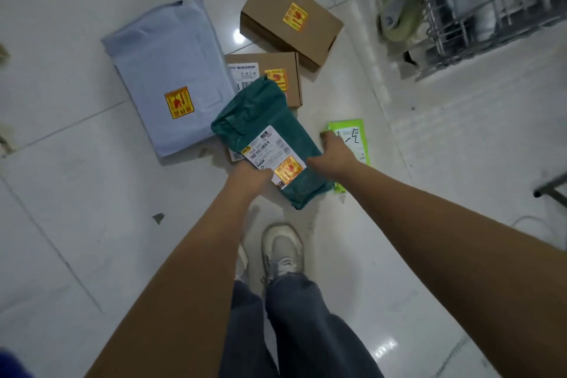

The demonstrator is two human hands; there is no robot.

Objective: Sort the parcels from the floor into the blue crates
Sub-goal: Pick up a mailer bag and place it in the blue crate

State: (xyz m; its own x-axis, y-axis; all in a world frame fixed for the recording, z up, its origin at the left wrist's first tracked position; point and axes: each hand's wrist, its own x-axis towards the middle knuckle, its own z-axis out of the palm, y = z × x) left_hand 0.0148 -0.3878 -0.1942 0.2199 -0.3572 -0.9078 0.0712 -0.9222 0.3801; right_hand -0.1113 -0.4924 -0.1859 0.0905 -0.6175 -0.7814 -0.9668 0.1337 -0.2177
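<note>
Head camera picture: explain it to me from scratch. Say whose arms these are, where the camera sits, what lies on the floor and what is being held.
There is no machine here. A person wears a wide-angle camera on the head, so you look down along their two bare arms to the white tiled floor.

The left hand and right hand together grip a dark green plastic mailer bag with a white shipping label.

On the floor lie a large pale blue plastic mailer, two brown cardboard boxes, one bigger and one smaller, and a bright green flat packet partly under the right hand. A wire cage stands top right. No blue crate shows clearly.
</note>
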